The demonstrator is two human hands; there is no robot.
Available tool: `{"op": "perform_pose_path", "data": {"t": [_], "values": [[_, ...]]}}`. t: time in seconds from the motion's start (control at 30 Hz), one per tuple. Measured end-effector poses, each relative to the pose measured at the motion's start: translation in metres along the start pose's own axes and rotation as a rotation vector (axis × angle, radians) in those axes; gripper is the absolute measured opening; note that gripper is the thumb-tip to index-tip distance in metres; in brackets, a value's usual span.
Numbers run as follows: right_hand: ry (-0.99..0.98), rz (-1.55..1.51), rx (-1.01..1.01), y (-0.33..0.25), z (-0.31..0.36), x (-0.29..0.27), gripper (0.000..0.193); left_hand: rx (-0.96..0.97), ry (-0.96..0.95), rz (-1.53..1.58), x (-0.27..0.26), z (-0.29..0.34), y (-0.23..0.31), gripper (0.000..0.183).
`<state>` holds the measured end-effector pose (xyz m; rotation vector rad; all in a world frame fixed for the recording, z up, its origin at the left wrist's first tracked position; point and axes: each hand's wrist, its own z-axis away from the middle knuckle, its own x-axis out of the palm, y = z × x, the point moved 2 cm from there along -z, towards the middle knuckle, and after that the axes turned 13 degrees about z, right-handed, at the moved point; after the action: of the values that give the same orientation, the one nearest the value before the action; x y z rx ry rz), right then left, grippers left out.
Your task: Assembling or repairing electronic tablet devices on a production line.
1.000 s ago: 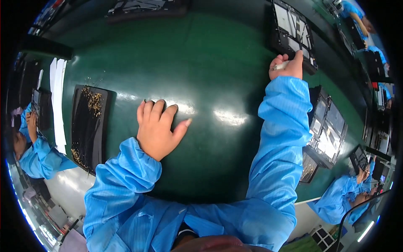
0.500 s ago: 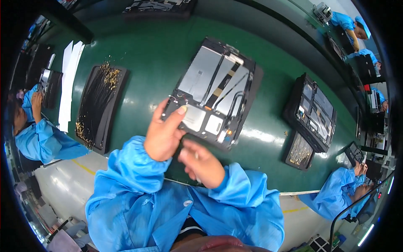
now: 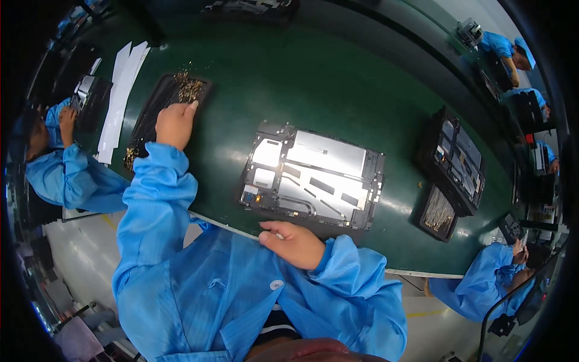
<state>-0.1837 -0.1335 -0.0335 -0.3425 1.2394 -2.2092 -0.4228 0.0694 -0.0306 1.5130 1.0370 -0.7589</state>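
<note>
My left hand [image 3: 176, 125] is over a black tray [image 3: 205, 90] of thin black cables with gold-coloured ends [image 3: 190, 89]. Its fingers are pinched together near the ends; what they hold, if anything, is hidden. Closer to the middle, an opened tablet-like device [image 3: 329, 149] lies flat on the green table, with silver plates, a black frame and dark cables along its near side. My right hand [image 3: 294, 244] is at the table's front edge, just below the device and apart from it. Its fingers are curled in, and I cannot make out anything inside them.
At the right, more opened devices [image 3: 458, 157] lie stacked, overlapping a small dark tray of thin silvery pieces [image 3: 439, 212]. White paper strips [image 3: 123, 96] lie at the far left. Co-workers in blue sit on both sides. Another dark device [image 3: 253, 7] is at the back.
My left hand has let go of the device and moved left to the cable tray. The device, held tilted before, now lies turned on the table. My right hand remains near the front edge.
</note>
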Motion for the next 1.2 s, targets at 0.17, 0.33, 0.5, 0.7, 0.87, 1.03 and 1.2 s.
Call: {"op": "perform_pose_path", "data": {"t": [0.17, 0.33, 0.5, 0.7, 0.87, 1.03, 1.2], "values": [[0.033, -0.024, 0.015, 0.003, -0.001, -0.003, 0.046, -0.023, 0.07, 0.088, -0.009, 0.001, -0.01, 0.025], [0.118, -0.115, 0.053, 0.001, -0.004, -0.002, 0.042, -0.007, 0.148, 0.177, -0.021, -0.002, -0.012, 0.026], [0.156, -0.231, 0.077, -0.014, -0.006, -0.009, 0.04, 0.07, 0.213, 0.02, -0.001, 0.007, -0.034, 0.027], [0.193, -0.182, 0.026, -0.009, -0.006, -0.012, 0.043, 0.099, 0.182, 0.14, -0.017, 0.002, -0.014, 0.027], [0.225, -0.185, 0.007, -0.006, -0.011, -0.011, 0.044, 0.107, 0.051, 0.071, -0.001, 0.0, -0.04, 0.03], [0.197, -0.206, -0.054, -0.01, -0.01, -0.008, 0.044, 0.046, 0.19, 0.139, -0.019, 0.007, -0.044, 0.034], [0.196, -0.215, -0.021, -0.005, -0.015, -0.011, 0.044, 0.365, 0.189, 0.209, -0.049, 0.044, 0.037, 0.018]]}}
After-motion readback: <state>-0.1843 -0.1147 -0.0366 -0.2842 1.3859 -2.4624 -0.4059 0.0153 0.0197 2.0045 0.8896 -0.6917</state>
